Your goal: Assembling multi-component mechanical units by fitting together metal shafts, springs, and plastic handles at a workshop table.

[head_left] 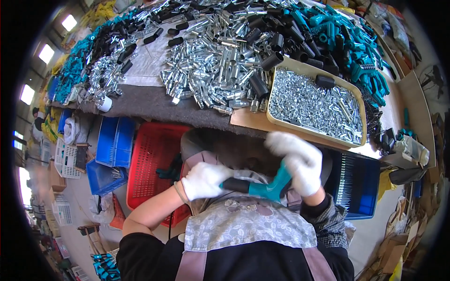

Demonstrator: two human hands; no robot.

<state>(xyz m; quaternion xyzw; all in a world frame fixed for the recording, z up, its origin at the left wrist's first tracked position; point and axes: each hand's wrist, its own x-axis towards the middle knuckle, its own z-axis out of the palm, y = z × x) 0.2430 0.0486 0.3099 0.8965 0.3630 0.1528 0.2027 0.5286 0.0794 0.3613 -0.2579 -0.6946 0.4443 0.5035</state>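
Currently both gloved hands grip one teal-and-black handle (pixel 262 187) over my lap: left hand (pixel 202 180) closed on the black end, right hand (pixel 300 161) on the teal. Piles of metal tubes (pixel 211 61), teal grips (pixel 347 42) and the screw tray (pixel 315 100) look mostly unworked, so plenty left.

Small-parts assembly workshop, factory-floor type. Counter (pixel 154 105) w/ grey felt cover carries bulk stock: big heap of shiny metal tubes (pixel 211 61), black sleeves (pixel 262 28) mixed in, teal plastic handles (pixel 347 37) piled at far right and again far left. Beige tray (pixel 358 100) full of small silver screws at counter edge. Below, on concrete floor: red plastic crate (pixel 150 159), blue bins (pixel 115 140), white basket (pixel 65 157), dark blue bin (pixel 363 180) at right. Cardboard boxes (pixel 393 253) and scrap along right side. Bright windows (pixel 47 52) high on far left wall, warehouse-like. Worker wears white cotton gloves (pixel 206 180) and apron (pixel 248 225), i.e. bench piecework.
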